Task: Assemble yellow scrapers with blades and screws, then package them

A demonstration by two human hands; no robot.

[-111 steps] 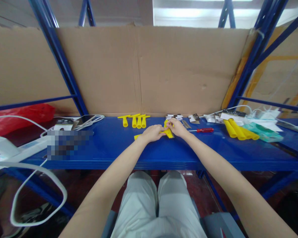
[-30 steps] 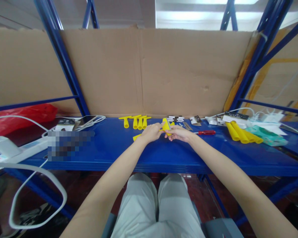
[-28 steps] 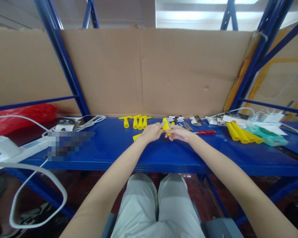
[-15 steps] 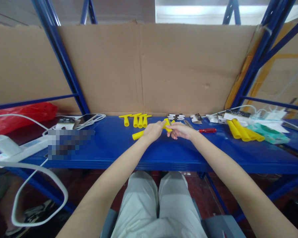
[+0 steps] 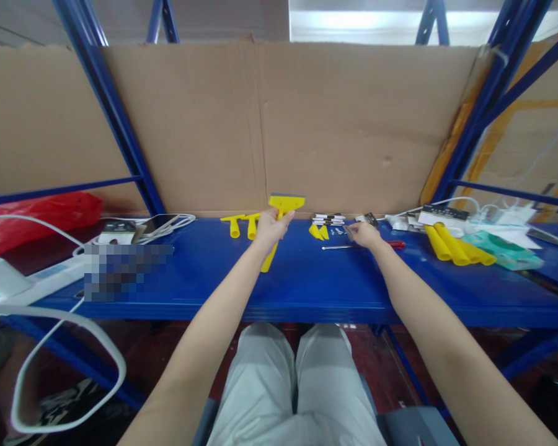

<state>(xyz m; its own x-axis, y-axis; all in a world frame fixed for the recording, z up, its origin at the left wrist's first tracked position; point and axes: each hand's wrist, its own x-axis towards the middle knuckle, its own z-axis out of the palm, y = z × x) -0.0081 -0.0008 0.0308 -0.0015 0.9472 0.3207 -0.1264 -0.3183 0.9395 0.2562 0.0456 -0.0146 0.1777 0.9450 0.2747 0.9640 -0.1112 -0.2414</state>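
My left hand (image 5: 270, 229) is wrapped round the handle of a yellow scraper (image 5: 286, 202), held with its wide head up and away from me. A dark strip runs along the head's far edge. Over the right part of the bench, my right hand (image 5: 364, 235) has its fingertips closed on a thin grey metal strip (image 5: 348, 233). Just left of these fingers lie tiny silvery pieces (image 5: 338, 231), probably screws, and small yellow plastic pieces (image 5: 318, 232). A screwdriver (image 5: 397, 244) with a red handle lies partly under my right hand.
More yellow scraper bodies (image 5: 235, 228) stand left of my left hand, partly hidden by it. Small black-and-white packs (image 5: 328, 219) lie at the back. Yellow tubes (image 5: 451, 243) and a green bag (image 5: 506, 249) are at right. White cables and a power strip (image 5: 51, 282) occupy the left.
My hands have moved apart. The left has raised and turned the scraper head-up; the right has moved right to the metal strip. Small yellow pieces now show on the bench.
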